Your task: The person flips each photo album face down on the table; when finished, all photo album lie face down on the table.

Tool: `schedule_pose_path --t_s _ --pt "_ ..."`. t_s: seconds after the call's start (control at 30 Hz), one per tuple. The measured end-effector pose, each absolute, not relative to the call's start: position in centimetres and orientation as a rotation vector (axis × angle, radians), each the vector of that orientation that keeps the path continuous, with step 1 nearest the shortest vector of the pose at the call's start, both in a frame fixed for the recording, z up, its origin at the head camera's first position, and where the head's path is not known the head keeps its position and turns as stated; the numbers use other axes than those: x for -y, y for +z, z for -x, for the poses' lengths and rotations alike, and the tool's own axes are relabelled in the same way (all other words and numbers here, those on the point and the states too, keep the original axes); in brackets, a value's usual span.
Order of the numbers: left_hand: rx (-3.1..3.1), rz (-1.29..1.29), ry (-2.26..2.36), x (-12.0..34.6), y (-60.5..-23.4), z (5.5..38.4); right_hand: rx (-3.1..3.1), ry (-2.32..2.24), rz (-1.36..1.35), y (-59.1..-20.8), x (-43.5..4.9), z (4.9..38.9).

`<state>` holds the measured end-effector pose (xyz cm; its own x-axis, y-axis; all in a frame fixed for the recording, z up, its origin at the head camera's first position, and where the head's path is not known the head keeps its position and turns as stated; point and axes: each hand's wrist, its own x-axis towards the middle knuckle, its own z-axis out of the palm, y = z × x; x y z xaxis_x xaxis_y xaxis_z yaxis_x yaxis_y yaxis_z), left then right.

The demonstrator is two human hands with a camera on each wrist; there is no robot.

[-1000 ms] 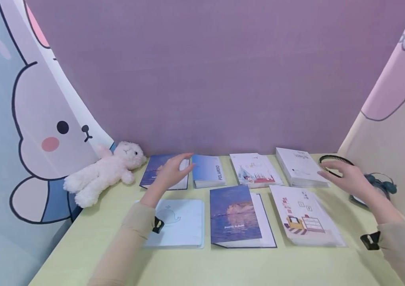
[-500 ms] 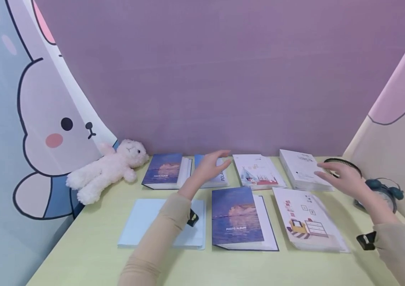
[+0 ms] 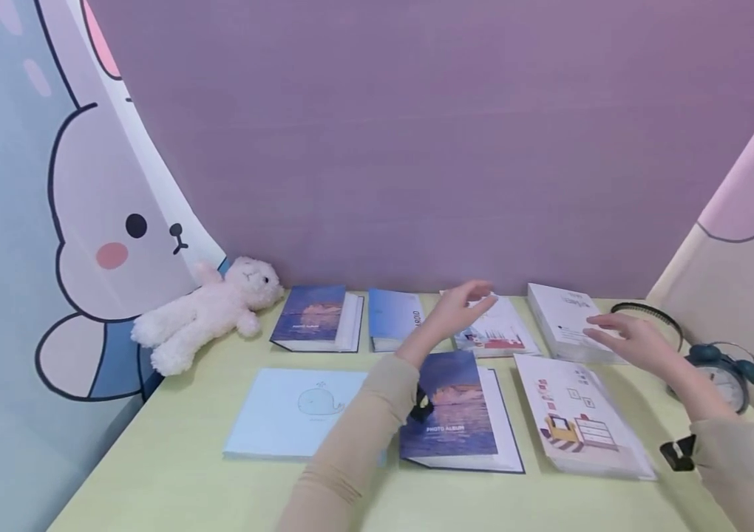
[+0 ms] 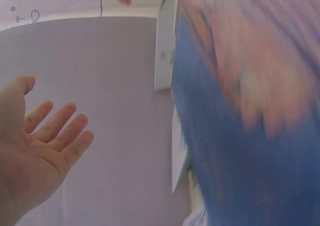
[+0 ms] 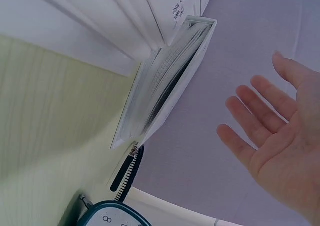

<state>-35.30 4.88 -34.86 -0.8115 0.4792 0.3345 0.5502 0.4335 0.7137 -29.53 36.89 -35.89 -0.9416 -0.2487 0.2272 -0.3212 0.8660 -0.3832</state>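
My left hand (image 3: 452, 314) hovers with relaxed, parted fingers, overlapping the white album with a tent drawing (image 3: 500, 329) in the head view. My left palm (image 4: 37, 156) shows with nothing in it. The left forearm crosses over the front photo album with a sea cliff cover (image 3: 446, 406). Over the right edge of the thick white album (image 3: 566, 318), my right hand (image 3: 639, 343) hangs in the air with loose fingers. In the right wrist view that album's page edges (image 5: 165, 80) stand apart from my bare right hand (image 5: 275, 131).
A blue Polaroid album (image 3: 393, 314) and another sea cliff album (image 3: 310, 314) lie in the back row. In front are a light blue whale album (image 3: 284, 414) and a white album with furniture drawings (image 3: 579, 421). A plush toy (image 3: 207, 318), a black headband (image 3: 656, 310) and an alarm clock (image 3: 723, 380) flank them.
My left hand has swept rightward from the back-left sea cliff album, past the Polaroid album, to the tent album. The right hand stays near the thick white album. The view has shifted slightly.
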Motion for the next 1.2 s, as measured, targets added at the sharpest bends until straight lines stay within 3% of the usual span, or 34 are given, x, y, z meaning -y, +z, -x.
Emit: schedule_pose_path --t_s 0.53,1.2 --pt "2.685 0.938 -1.345 -11.8 -38.1 36.3 2.923 0.644 -0.428 -36.2 -36.6 30.3" --pt "2.925 0.943 -1.203 -15.5 -40.8 35.9 3.047 0.686 -0.402 -39.1 -37.0 31.2"
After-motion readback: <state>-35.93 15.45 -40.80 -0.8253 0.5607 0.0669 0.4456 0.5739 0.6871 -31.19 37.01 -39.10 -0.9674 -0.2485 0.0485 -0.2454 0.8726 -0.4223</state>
